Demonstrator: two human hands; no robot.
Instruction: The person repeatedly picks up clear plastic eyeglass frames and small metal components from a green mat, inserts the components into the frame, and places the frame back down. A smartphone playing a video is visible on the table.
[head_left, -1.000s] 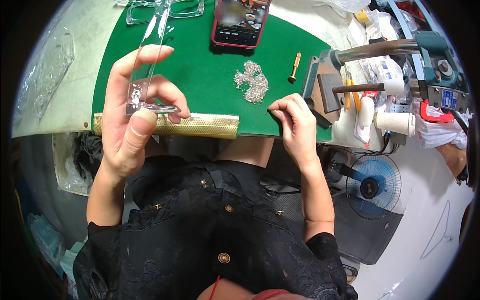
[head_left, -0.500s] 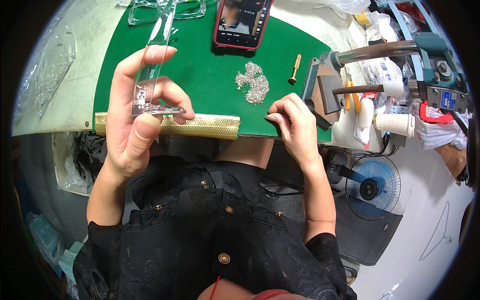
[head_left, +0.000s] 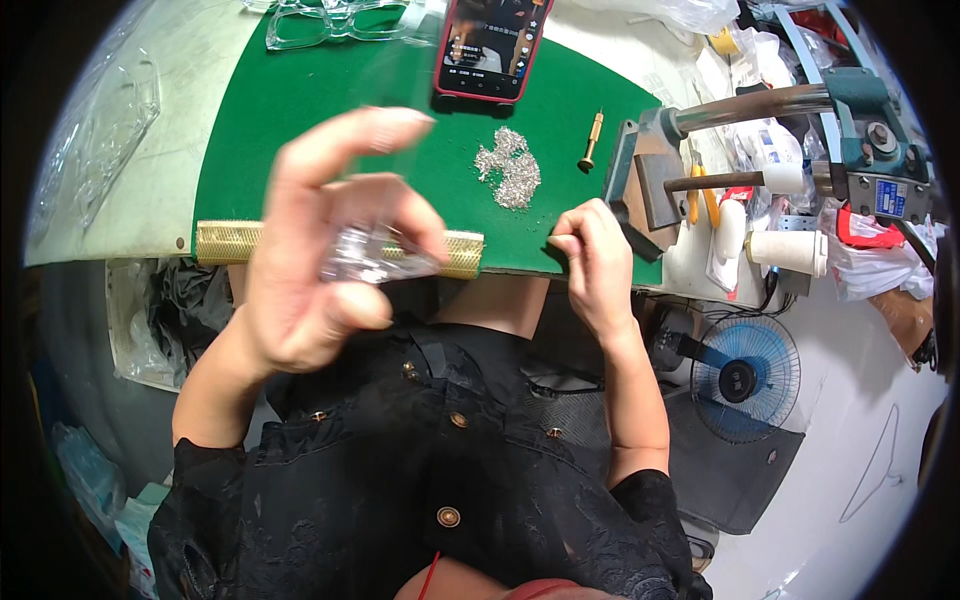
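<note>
The head view looks down over a desk point(head_left: 120, 215) covered by a green mat point(head_left: 300, 140). The left hand point(head_left: 320, 260) is raised above the near edge of the mat and appears blurred. Its thumb and curled fingers are closed around a clear plastic piece point(head_left: 375, 250), a long transparent strip whose thicker lower end sits between the thumb and the fingers, while its upper part runs up past the index finger and fades into the blur. The piece is held in the air, just over a gold textured bar point(head_left: 225, 242) that lies along the front edge of the mat.

The right hand point(head_left: 595, 265) rests at the near edge of the mat, to the right of the gold bar. Its fingertips are pinched narrowly together; whether anything small sits between them cannot be told. Just beyond it on the mat lies a heap of tiny silvery parts point(head_left: 508, 165), with a small brass tool point(head_left: 591, 140) standing beside that heap. Farther back, a phone in a red case point(head_left: 490, 45) lies with its screen lit. Clear frames point(head_left: 330, 20) lie at the far edge. To the right stands a press with a metal lever point(head_left: 770, 105), and a blue fan point(head_left: 745, 378) sits below the desk.
</note>
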